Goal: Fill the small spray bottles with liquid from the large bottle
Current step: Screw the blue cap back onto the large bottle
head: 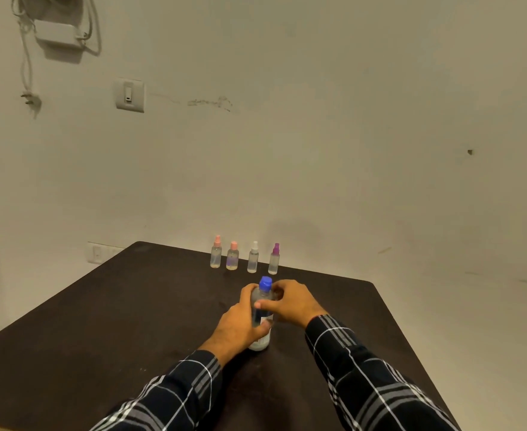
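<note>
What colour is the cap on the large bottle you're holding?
Blue; the cap on the large bottle shows clearly in the head view.

There are four spray bottles: a pink-capped one (216, 253), a second pink one (232, 257), a white-capped one (253, 258) and a purple-capped one (274, 259). There is one large bottle (261, 340) with one blue cap (265, 283). Two hands show, the left hand (240, 321) and the right hand (293, 301). There is one desk (131, 306). The wall has two plates, a switch (129, 94) and a socket (96, 252).
</note>
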